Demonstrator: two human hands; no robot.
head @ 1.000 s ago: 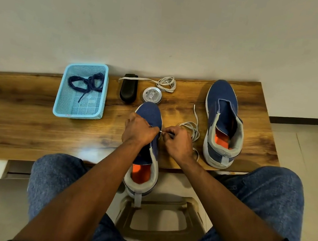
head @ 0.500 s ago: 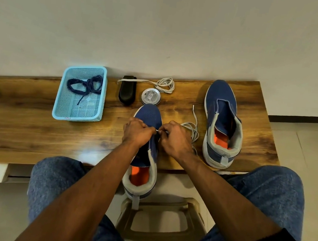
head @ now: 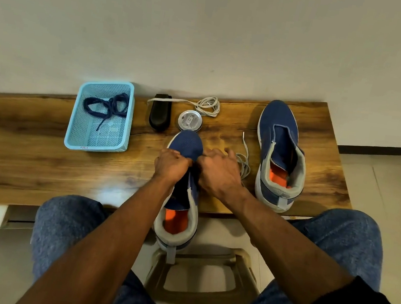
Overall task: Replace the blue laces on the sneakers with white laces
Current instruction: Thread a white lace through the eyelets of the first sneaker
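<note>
Two hands are meeting over the near sneaker (head: 186, 147), which is lying at the table's (head: 25, 165) near edge with its heel overhanging. The left hand (head: 170, 164) is curling its fingers onto the shoe's left side; the right hand (head: 219, 172) is curling beside it, but what either is pinching cannot be told. A white lace (head: 243, 158) is trailing just right of the right hand. The second sneaker (head: 280, 155) is sitting unlaced to the right. Blue laces (head: 106, 106) are lying in the basket (head: 76, 119) at far left. Another white lace (head: 207, 105) is resting beside a round tin (head: 190, 120) and a black brush (head: 160, 115).
</note>
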